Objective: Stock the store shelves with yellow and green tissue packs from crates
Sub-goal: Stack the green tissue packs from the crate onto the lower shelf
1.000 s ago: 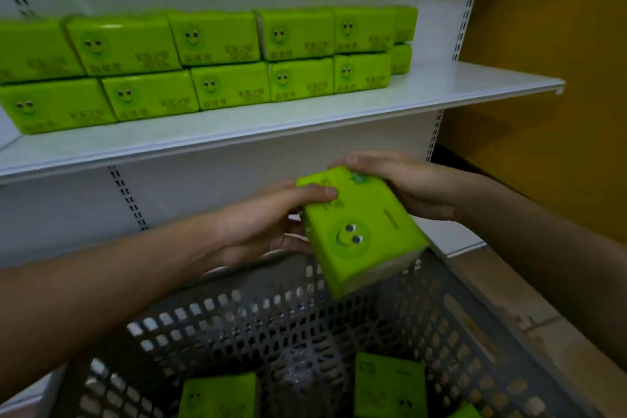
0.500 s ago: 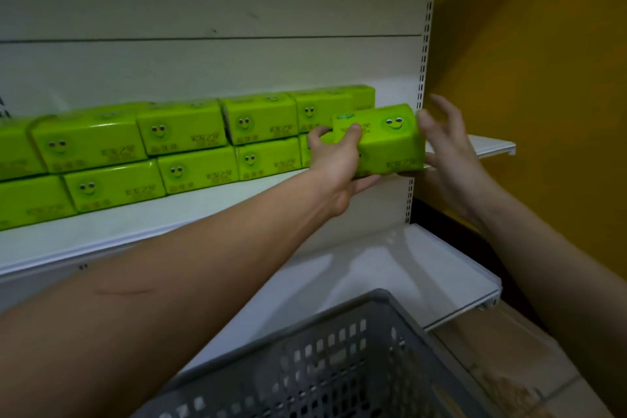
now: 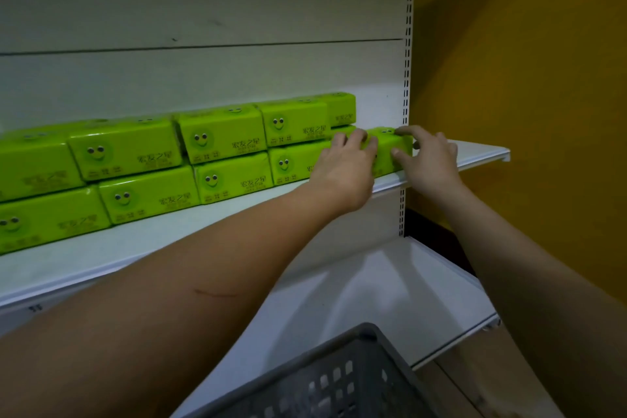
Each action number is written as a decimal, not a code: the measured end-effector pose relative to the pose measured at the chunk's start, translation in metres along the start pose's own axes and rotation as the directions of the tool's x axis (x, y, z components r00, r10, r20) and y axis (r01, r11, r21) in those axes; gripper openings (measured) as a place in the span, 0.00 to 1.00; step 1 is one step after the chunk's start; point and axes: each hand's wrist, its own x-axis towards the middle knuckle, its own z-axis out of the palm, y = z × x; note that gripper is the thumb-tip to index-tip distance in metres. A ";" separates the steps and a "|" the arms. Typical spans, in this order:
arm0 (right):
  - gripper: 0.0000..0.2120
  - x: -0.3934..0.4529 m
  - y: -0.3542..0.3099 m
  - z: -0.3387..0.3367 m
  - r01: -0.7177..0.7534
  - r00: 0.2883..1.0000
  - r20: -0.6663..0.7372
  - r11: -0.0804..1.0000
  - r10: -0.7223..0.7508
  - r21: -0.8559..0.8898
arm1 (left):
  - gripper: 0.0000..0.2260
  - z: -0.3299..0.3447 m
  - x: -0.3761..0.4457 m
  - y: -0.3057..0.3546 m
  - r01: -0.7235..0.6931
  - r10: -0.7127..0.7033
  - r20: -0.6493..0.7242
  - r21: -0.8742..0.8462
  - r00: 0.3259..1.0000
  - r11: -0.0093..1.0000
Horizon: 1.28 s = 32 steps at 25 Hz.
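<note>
Green pack (image 3: 390, 149) had come down onto the white shelf (image 3: 475, 154), right of centre.
Left hand (image 3: 346, 163) and right hand (image 3: 429, 159) gripped its glossy, boxy wrapper from both sides.

Both hands, left hand (image 3: 346, 163) and right hand (image 3: 429, 159), gripping a green tissue pack (image 3: 390, 149) on the shelf (image 3: 475, 154), right of stacked packs (image 3: 217, 153).

crate (image 3: 339, 380) cropped below, leftmost packs (image 3: 20, 224) cropped

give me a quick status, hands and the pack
Left hand and right hand both grip the green tissue pack. Pack sits on the shelf, at the row's right end. Nothing in the way.
</note>
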 end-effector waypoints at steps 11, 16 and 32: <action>0.23 0.023 -0.015 0.041 0.144 0.965 0.238 0.983 -0.114 -0.113 | 0.27 0.025 0.034 -0.017 0.031 -0.081 0.168 0.278 0.982 0.960; 0.16 -0.002 -0.021 0.025 0.187 0.982 -0.074 0.959 -0.175 0.214 | 0.20 0.011 0.009 -0.009 -0.063 0.055 -0.117 -0.064 0.992 0.996; 0.15 -0.297 -0.095 0.090 -0.344 -0.106 0.994 0.939 -0.026 -0.012 | 0.17 0.060 -0.365 -0.096 0.466 0.158 0.890 -0.366 0.427 0.806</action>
